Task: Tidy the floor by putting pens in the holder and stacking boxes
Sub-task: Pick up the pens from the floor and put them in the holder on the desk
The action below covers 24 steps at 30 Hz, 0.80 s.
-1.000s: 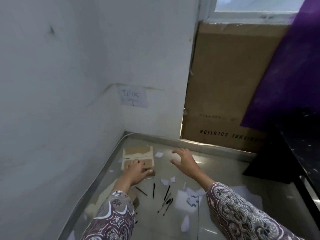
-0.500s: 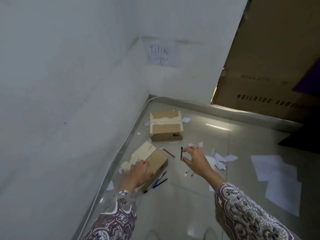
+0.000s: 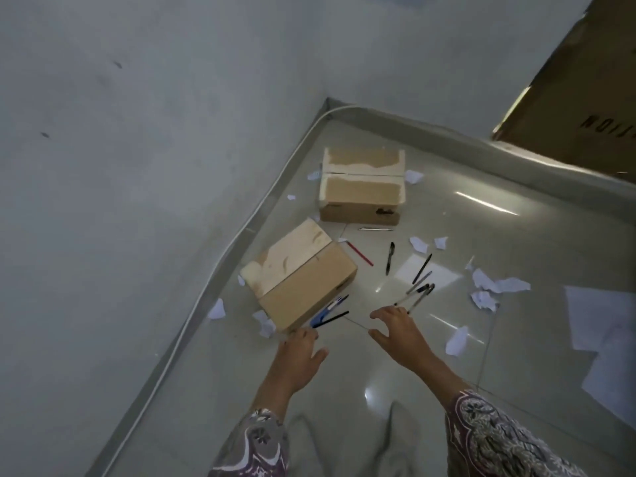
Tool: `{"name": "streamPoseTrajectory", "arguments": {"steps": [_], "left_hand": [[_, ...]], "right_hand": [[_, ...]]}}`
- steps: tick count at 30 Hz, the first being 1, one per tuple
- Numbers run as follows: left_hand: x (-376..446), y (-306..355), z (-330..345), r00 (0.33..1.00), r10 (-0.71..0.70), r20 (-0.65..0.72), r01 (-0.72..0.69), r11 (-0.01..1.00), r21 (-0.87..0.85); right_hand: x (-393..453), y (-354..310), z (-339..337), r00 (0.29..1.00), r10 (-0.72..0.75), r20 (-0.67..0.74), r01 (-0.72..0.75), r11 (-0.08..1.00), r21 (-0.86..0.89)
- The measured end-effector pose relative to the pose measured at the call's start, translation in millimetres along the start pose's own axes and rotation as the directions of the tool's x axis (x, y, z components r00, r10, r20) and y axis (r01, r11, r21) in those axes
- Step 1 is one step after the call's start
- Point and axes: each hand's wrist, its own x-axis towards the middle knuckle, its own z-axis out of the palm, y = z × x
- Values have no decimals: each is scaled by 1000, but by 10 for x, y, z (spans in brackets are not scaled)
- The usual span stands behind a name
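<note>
Corner of the room, tiled floor (image 3: 395, 373) strewn with stationery and torn paper. Left hand (image 3: 299, 356) is low by the near box (image 3: 299, 273); its fingers seem to reach the near ends of the blue pens (image 3: 328, 309) that stick out from under that box's near right corner, but whether they pinch them or only touch I cannot tell. Risk here: pulling pens that lie partly under the box could drag or tip the box, or scatter the pens further. Near box sits skewed against the wall skirting, flaps closed; contents not visible. Far box (image 3: 361, 187) stands apart from it, deeper in the corner, flaps also closed, nothing seen inside. The two are not stacked yet; lifting one onto the other off-square could leave it overhanging. Moving right: a red pen (image 3: 359, 253) just beside the near box, a black pen (image 3: 389, 258) near it, a thin pen (image 3: 375, 229) below the far box. Right hand (image 3: 395, 330) hovers with fingers spread and slack, holding nothing, just near of a loose cluster of pens (image 3: 418, 294). Risk: a sweep at the cluster on glossy tile may roll them apart rather than gather them. Paper scraps (image 3: 488, 287) lie far right and could get picked up with pens. No pen holder is in view.
</note>
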Motion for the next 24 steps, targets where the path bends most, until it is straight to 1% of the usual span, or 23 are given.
{"name": "streamPoseTrajectory", "arguments": {"steps": [3, 7, 10, 12, 14, 17, 18, 21, 23, 24], "left_hand": [[420, -141, 375, 1000, -1, -29, 0, 1000, -24], [918, -428, 910, 999, -29, -44, 28, 999, -15], [1295, -745, 1352, 997, -65, -33, 66, 998, 19], [1597, -973, 1683, 994, -83, -65, 85, 996, 33], [1829, -1147, 1877, 992, -87, -86, 89, 996, 25], [2132, -1378, 2236, 985, -67, -162, 66, 998, -11], [2246, -1457, 2317, 978, -65, -200, 57, 997, -47], [2547, -1607, 2559, 936, -66, -345, 29, 993, -112], [2712, -1665, 2675, 902, -63, -427, 9, 992, -128], [2778, -1685, 2714, 885, -66, -462, -1, 990, -143]], "right_hand": [[471, 263, 455, 998, -49, 37, 51, 998, -37], [1026, 558, 1061, 992, -105, 71, 110, 991, -73], [1382, 738, 1513, 982, -141, 124, 154, 983, -104], [1651, 916, 1874, 970, -199, 142, 217, 968, -123], [1858, 1011, 2064, 955, -238, 177, 267, 950, -165], [2108, 1198, 2422, 932, -299, 206, 349, 896, -276], [2195, 1236, 2516, 933, -295, 205, 346, 890, -297], [2406, 1354, 2826, 932, -308, 190, 358, 858, -368], [2510, 1432, 3017, 922, -344, 178, 387, 816, -429], [2548, 1469, 3104, 910, -384, 153, 410, 791, -453]]}}
